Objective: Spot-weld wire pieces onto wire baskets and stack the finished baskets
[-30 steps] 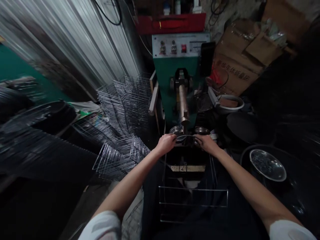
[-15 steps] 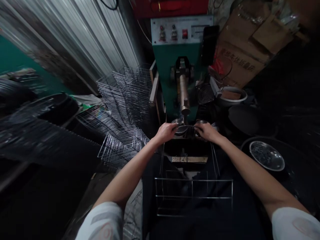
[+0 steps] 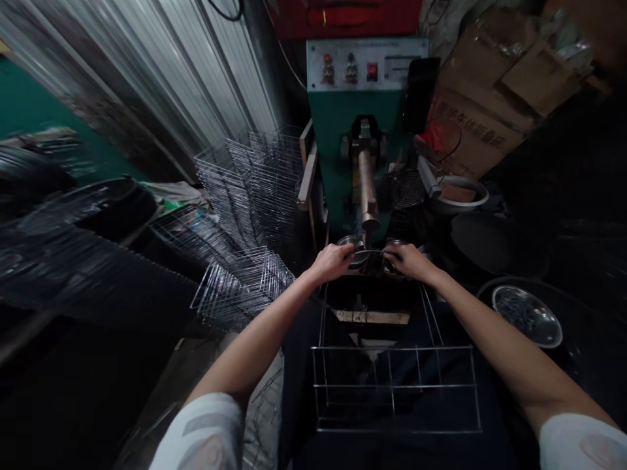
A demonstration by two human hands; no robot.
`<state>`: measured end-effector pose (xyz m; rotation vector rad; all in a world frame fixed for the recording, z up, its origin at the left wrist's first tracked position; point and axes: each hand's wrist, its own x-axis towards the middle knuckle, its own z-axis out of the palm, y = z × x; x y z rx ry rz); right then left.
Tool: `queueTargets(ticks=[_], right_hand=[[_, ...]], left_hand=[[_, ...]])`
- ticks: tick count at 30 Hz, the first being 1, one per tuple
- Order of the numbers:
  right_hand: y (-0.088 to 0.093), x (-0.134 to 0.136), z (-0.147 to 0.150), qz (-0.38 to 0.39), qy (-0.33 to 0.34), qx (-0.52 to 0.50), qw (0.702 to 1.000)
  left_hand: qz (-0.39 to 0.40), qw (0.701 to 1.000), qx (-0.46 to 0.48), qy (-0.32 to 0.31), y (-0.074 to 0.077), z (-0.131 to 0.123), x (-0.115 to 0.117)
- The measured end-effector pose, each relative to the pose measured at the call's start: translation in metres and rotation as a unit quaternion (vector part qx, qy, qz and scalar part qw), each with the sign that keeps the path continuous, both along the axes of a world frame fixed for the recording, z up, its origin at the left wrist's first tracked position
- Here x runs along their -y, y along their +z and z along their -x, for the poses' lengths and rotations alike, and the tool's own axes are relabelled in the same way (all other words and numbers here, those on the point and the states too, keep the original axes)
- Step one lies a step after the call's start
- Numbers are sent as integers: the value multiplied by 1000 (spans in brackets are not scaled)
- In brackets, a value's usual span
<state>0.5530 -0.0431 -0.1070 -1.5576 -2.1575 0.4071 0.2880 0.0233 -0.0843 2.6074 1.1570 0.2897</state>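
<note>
The wire rack sits right in front of you, w/ its far bar up b/w your hands, just below the copper rod. It looks like thin steel wire, so it should be light and stiff, but the long bars may bend and shake a bit. Bare wire can be slick, and cut ends may poke you. Best spot to hold: the far bar, w/ your hands well apart, as they are here.

Your L hand is closed on that bar, fingers curled round it. Your R hand is closed on it too, at the other side. You can't tell how tight from this view.

Two shiny round metal cups sit at the rod's foot, the L one easier to see. The rod comes out of a green machine w/ a switch panel on top. To your L, a tall stack of wire racks stands near a lower pile. To your R are a white basin, a steel tray of small bits and a cardboard box.
</note>
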Motion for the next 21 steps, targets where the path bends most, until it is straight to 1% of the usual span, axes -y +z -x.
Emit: queueTargets(ticks=[4, 12, 21], right_hand=[[1, -1, -1, -2, 6, -14, 1000], [-5, -8, -2, -16, 10, -18, 1000], [0, -4, 3, 3, -6, 2, 1000]], left_hand=[[7, 1000, 3, -3, -1, 0, -1], [6, 1000, -1, -5, -2, -1, -4], [-3, 1000, -25, -10, -4, -2, -6]])
